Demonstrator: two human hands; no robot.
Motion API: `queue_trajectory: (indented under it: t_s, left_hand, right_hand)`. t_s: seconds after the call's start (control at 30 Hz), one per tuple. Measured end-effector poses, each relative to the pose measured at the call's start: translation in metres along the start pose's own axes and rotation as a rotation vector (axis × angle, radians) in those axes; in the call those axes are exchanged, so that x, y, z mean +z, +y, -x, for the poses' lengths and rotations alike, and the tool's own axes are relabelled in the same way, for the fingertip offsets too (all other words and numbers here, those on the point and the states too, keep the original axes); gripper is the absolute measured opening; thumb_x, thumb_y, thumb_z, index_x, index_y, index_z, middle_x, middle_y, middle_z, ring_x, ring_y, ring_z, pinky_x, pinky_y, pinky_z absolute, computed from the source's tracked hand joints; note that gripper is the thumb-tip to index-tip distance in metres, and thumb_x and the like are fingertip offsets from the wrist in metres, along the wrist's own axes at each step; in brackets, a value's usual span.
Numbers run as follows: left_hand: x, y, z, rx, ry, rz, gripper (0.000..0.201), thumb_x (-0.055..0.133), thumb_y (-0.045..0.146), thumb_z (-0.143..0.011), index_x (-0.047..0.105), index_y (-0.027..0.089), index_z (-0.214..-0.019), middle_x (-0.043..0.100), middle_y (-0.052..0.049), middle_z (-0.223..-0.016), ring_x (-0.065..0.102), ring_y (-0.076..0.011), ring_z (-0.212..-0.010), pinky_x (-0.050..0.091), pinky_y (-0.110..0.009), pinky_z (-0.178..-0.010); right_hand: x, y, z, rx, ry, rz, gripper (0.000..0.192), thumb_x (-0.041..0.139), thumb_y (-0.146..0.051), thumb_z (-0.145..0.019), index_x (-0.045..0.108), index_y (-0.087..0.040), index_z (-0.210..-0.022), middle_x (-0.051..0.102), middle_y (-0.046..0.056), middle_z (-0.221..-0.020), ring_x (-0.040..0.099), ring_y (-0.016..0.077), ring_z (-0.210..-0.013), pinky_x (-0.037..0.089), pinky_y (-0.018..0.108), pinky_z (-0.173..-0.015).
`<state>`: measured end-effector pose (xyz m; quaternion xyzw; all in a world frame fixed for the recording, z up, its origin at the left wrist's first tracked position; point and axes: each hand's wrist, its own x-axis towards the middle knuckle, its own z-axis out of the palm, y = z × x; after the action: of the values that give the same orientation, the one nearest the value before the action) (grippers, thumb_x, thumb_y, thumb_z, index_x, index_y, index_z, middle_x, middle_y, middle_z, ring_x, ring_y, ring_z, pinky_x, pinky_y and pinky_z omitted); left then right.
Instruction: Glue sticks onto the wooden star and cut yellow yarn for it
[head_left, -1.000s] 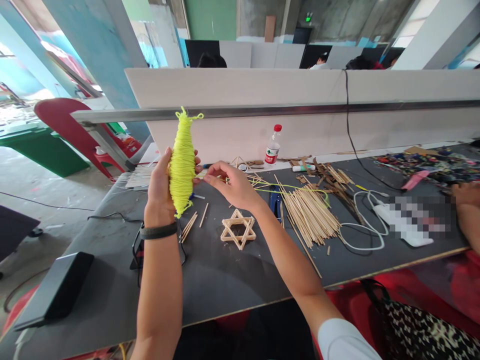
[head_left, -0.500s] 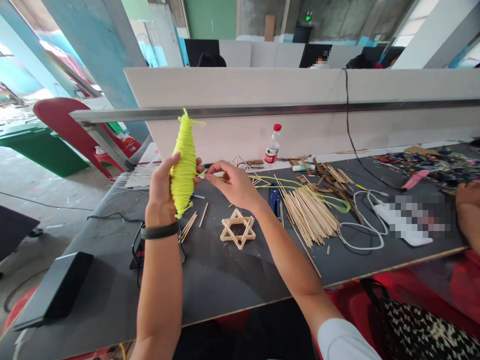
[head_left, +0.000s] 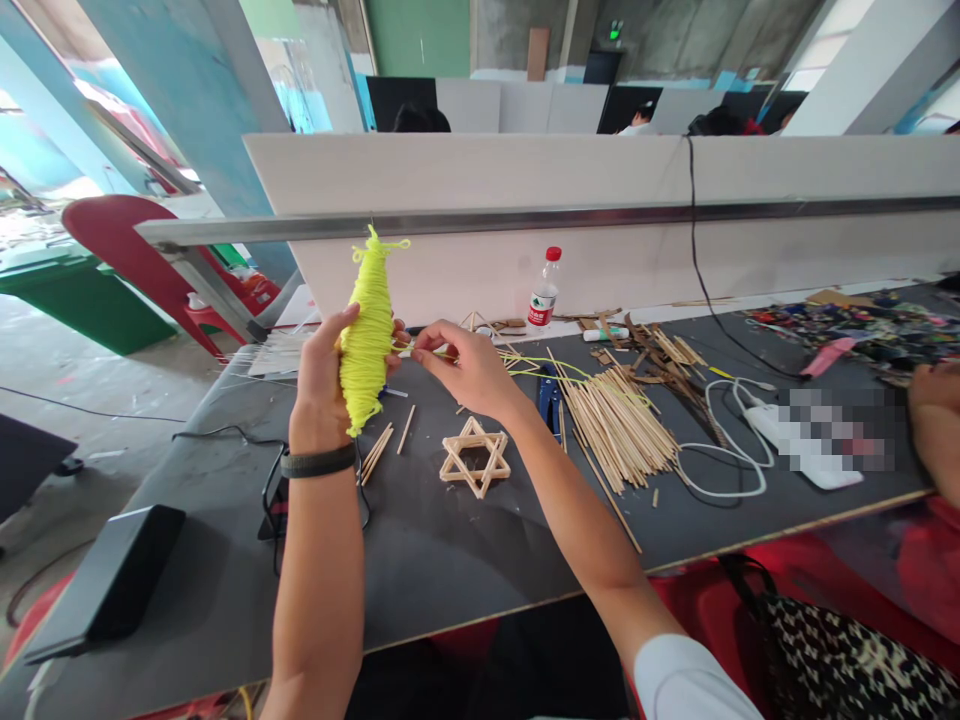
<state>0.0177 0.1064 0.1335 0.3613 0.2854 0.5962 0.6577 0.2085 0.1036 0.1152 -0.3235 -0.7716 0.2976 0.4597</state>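
Observation:
My left hand (head_left: 321, 385) holds an upright skein of bright yellow yarn (head_left: 366, 330) above the dark table (head_left: 420, 560). My right hand (head_left: 466, 368) is just right of the skein and pinches a loose yellow strand (head_left: 559, 366) that trails rightward over the sticks. Below my right wrist a six-pointed star of wooden sticks (head_left: 475, 457) lies flat on the table. A black band sits on my left wrist.
A pile of thin wooden sticks (head_left: 619, 425), blue pliers (head_left: 551, 397), a white cable and power strip (head_left: 780, 440) lie to the right. A water bottle (head_left: 544, 292) stands by the white partition (head_left: 525, 250). A black box (head_left: 112, 585) sits near left. Another person's hand (head_left: 934, 400) rests far right.
The skein has tilted slightly and my left thumb has shifted onto its front. The loose strand over the stick pile has been drawn in leftward toward my right hand.

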Motion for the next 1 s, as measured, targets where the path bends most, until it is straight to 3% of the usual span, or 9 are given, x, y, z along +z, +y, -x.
queue_trajectory:
  t_s: [0.13, 0.3, 0.57, 0.83, 1.0]
  left_hand:
    - [-0.001, 0.002, 0.001, -0.044, -0.008, 0.012, 0.037, 0.072, 0.039, -0.077, 0.072, 0.01, -0.101, 0.073, -0.015, -0.087, 0.069, -0.0208, -0.08, 0.051, -0.023, -0.055]
    - [0.001, 0.005, 0.003, -0.067, -0.045, 0.021, 0.042, 0.072, 0.037, -0.078, 0.072, 0.012, -0.111, 0.073, -0.015, -0.087, 0.07, -0.024, -0.087, 0.049, -0.022, -0.053]
    - [0.0, 0.011, 0.006, -0.106, -0.008, 0.191, 0.051, 0.067, 0.032, -0.078, 0.067, 0.005, -0.121, 0.07, -0.014, -0.092, 0.068, -0.0181, -0.088, 0.055, -0.017, -0.058]
    - [-0.014, 0.023, 0.007, -0.087, 0.056, 0.333, 0.057, 0.068, 0.023, -0.075, 0.06, 0.008, -0.128, 0.068, -0.011, -0.089, 0.067, -0.016, -0.084, 0.055, -0.014, -0.055]
    - [-0.014, 0.025, 0.007, -0.082, 0.136, 0.385, 0.059, 0.062, 0.023, -0.081, 0.056, 0.011, -0.139, 0.071, -0.014, -0.093, 0.067, -0.0189, -0.083, 0.058, -0.018, -0.055]
  right_hand:
    - [-0.003, 0.002, 0.0, 0.018, 0.043, 0.009, 0.018, 0.06, -0.037, -0.101, 0.06, -0.025, -0.114, 0.073, 0.002, -0.096, 0.055, 0.0128, -0.064, 0.04, 0.031, -0.064]
    - [-0.014, 0.003, 0.001, 0.019, 0.109, 0.053, 0.028, 0.059, -0.033, -0.101, 0.056, -0.027, -0.129, 0.072, 0.001, -0.093, 0.049, 0.0141, -0.061, 0.04, 0.033, -0.063]
    - [-0.027, 0.022, -0.002, -0.001, 0.25, 0.144, 0.022, 0.059, -0.032, -0.1, 0.06, -0.025, -0.121, 0.069, -0.001, -0.086, 0.05, 0.0143, -0.063, 0.04, 0.032, -0.064]
    - [-0.053, 0.05, -0.004, 0.064, 0.422, 0.22, 0.019, 0.06, -0.027, -0.096, 0.062, -0.024, -0.115, 0.071, 0.0, -0.086, 0.057, 0.0159, -0.066, 0.046, 0.035, -0.072]
    - [-0.067, 0.055, -0.001, 0.08, 0.49, 0.328, 0.02, 0.059, -0.023, -0.096, 0.064, -0.022, -0.115, 0.073, 0.004, -0.088, 0.063, 0.0182, -0.073, 0.048, 0.036, -0.075]
